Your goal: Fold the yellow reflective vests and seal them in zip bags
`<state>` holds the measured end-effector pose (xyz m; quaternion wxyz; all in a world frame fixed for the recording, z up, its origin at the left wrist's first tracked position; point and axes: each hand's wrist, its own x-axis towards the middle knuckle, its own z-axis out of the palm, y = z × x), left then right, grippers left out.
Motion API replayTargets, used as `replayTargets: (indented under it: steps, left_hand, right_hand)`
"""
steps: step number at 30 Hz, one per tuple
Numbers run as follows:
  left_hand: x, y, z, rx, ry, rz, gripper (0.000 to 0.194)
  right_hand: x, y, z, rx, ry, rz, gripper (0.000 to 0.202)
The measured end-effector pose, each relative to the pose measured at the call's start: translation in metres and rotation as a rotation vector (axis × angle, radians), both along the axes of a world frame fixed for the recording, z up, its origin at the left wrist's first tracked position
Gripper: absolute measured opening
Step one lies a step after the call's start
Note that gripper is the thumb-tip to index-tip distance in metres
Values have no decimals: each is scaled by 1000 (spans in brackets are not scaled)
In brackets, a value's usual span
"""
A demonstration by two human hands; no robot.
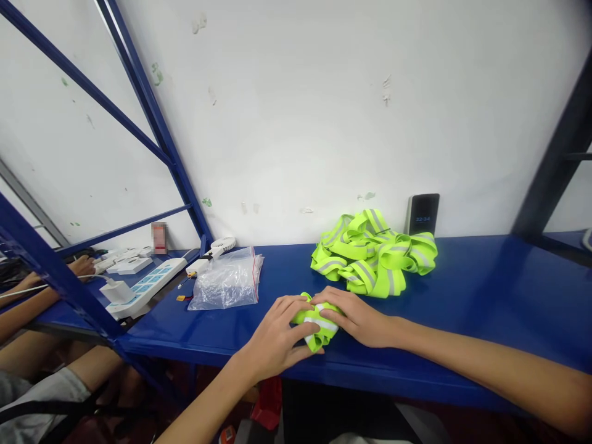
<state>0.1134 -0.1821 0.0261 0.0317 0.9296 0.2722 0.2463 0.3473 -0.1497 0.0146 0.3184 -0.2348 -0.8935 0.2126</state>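
A bundled neon-yellow reflective strap point(322, 325) with a silver-white stripe lies near the front edge of the blue table. My left hand point(280, 336) is closed round its left side, thumb and fingers bent over it. From the right, my right hand point(354, 317) grips the same bundle, its fingers curled over the top. Parts of the strap are hidden under my fingers. Behind it sits a loose heap of similar reflective straps point(370, 253), folded and tangled.
A dark device with a lit clock point(423, 214) leans on the wall. Left are a clear zip bag point(229, 280), a small white fan point(223, 244) and a power strip point(148, 288). A blue frame post point(155, 114) stands between me and another person's hand point(82, 266).
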Motion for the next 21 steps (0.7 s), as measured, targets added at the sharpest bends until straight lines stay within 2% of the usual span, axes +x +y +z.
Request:
replayTargets:
  steps: [3, 7, 9, 12, 14, 19, 21]
  left_hand:
    - [6, 11, -3, -27, -111, 20, 16]
    - [22, 27, 3, -128, -394, 106, 25]
    - [31, 38, 5, -142, -452, 153, 28]
    - [39, 58, 3, -168, -403, 253, 39]
    - [38, 70, 1, -249, -339, 300, 48]
    - [33, 86, 3, -535, -136, 247, 50]
    - [34, 88, 4, -590, -84, 214, 48]
  right_hand:
    - [-1, 0, -3, -11, 8, -19, 24]
    - [-2, 0, -9, 10, 11, -42, 7]
    - [-2, 0, -11, 20, 2, -50, 7]
    - [-1, 0, -11, -19, 29, -54, 25]
    - [1, 0, -11, -40, 50, -39, 39]
    - [6, -4, -5, -13, -94, 35, 34]
    - [7, -7, -3, -41, -151, 28, 42]
